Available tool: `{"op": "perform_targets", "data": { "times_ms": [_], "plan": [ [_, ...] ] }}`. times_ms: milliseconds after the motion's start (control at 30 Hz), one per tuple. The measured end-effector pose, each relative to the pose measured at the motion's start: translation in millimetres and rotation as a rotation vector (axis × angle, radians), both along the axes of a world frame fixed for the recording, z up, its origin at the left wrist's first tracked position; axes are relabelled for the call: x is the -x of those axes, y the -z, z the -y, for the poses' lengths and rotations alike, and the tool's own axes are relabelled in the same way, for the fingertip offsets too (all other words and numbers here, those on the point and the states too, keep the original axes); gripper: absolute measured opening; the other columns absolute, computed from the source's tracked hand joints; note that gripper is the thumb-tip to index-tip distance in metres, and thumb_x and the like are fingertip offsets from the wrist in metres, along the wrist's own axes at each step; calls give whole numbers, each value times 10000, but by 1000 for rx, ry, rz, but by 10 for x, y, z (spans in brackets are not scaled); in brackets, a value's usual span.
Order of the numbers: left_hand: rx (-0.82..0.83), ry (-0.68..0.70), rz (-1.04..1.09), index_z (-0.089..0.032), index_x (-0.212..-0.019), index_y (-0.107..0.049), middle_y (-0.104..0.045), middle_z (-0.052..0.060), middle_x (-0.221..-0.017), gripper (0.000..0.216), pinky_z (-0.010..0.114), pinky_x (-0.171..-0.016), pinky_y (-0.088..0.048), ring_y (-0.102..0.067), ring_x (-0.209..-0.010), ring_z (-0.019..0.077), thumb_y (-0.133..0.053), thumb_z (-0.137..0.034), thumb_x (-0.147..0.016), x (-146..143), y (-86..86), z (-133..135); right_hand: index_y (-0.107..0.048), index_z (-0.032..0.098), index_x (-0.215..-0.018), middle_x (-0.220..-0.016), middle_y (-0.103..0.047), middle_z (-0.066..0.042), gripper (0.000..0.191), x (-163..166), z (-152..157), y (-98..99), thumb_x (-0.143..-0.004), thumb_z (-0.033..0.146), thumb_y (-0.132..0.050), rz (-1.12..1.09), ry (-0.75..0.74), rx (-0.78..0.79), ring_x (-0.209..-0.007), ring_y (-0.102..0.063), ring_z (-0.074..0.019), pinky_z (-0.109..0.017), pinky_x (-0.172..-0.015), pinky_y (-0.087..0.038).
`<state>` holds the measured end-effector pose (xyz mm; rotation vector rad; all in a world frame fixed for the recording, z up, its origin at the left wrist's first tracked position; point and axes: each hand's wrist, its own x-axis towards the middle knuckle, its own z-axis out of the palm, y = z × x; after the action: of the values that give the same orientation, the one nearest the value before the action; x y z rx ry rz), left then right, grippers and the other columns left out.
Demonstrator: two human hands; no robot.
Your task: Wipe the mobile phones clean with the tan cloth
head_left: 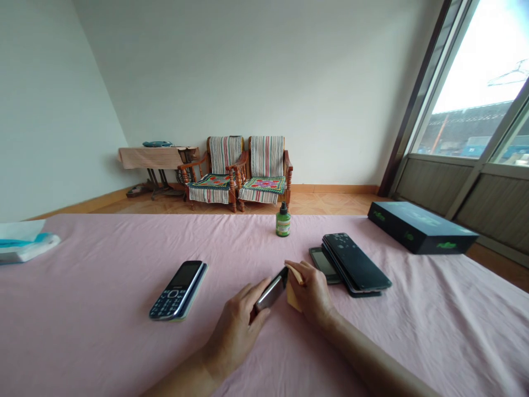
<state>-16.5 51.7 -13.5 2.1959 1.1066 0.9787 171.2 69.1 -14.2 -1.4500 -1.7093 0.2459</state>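
Note:
Between my hands, a dark mobile phone (270,293) is tilted on its edge just over the pink cloth. My left hand (237,322) grips its lower left end, fingers along the top edge and thumb below. A pale yellow cloth (292,292) is bunched in my right hand (312,292), whose fingertips press it near the phone's upper right end. Just beyond my right hand lie a smaller phone (324,263) and a stack of dark phones (355,262). On the left, a keypad phone (177,289) rests on top of another flat phone.
A green bottle with a black cap (283,221) stands near the far edge of the pink tablecloth (103,275). At the right back sits a black box (421,226). A tissue pack (25,242) lies at the far left. Two wooden chairs (264,160) stand beyond the table.

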Motion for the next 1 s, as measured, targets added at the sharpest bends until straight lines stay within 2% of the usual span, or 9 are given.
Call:
{"op": "perform_targets", "data": {
  "times_ms": [100,167,267,400,500,600,767,900,1000],
  "plan": [
    [-4,-63,-18,-231,-1235,-548,-652,50,-1138,498,334,-918,-468,-608,-1025,209,-575,-83,-760,-14,-14,24,-692,128,-960,-644,-532,-12,288,16,24,18,-821,106,-440,21,-25,-28,-556,-516,-132,-213,-522,-361],
    [24,-128,-58,-194,-1026,-634,-681,30,-898,307,292,-736,-493,-630,-811,198,-614,-108,-732,-29,-32,33,-686,120,-973,-659,-530,-20,300,44,64,39,-817,91,-432,42,-63,-42,-552,-513,-135,-217,-517,-371],
    [64,-175,-95,-174,-747,-613,-599,-16,-668,50,233,-550,-409,-559,-611,156,-630,-140,-715,-42,-52,33,-651,99,-1066,-768,-588,-73,341,120,185,48,-839,83,-397,91,-205,-81,-627,-572,-156,-229,-564,-436],
    [85,-146,-22,-165,-689,-583,-599,-14,-660,64,218,-540,-371,-548,-614,146,-578,-149,-751,-28,-42,25,-523,100,-1257,-925,-620,-120,399,260,408,-17,-888,90,-372,169,-482,-103,-741,-627,-177,-244,-639,-503],
    [90,-134,22,-162,-675,-579,-593,-18,-641,80,217,-539,-359,-542,-620,145,-560,-137,-749,-16,-20,14,-497,156,-1288,-893,-613,-80,377,296,457,-46,-927,136,-390,216,-557,-79,-730,-623,-168,-231,-638,-503],
    [101,-157,7,-164,-659,-561,-548,-35,-609,87,216,-529,-335,-505,-586,131,-584,-169,-743,-16,-9,-1,-567,144,-1207,-855,-599,-79,342,215,329,-6,-924,136,-375,190,-402,-97,-705,-611,-159,-228,-633,-487],
    [106,-161,-38,-169,-709,-574,-537,-44,-637,52,214,-542,-321,-499,-598,129,-623,-182,-721,-15,-18,-2,-663,142,-1054,-743,-582,-41,351,1,52,42,-785,71,-450,104,-89,-5,-647,-577,-147,-212,-588,-427],
    [93,-157,-38,-176,-719,-572,-540,-38,-645,43,216,-549,-331,-507,-609,138,-606,-182,-744,-10,-10,11,-686,151,-700,-582,-554,-4,228,-69,9,4,-762,102,-472,79,-36,49,-523,-525,-120,-204,-503,-355],
    [78,-170,-23,-180,-752,-566,-557,-28,-667,35,220,-559,-355,-528,-615,146,-584,-201,-773,-7,-18,4,-626,166,-534,-515,-556,2,270,-96,23,-15,-756,126,-478,65,-16,74,-487,-510,-113,-204,-484,-332]
  ]
}}
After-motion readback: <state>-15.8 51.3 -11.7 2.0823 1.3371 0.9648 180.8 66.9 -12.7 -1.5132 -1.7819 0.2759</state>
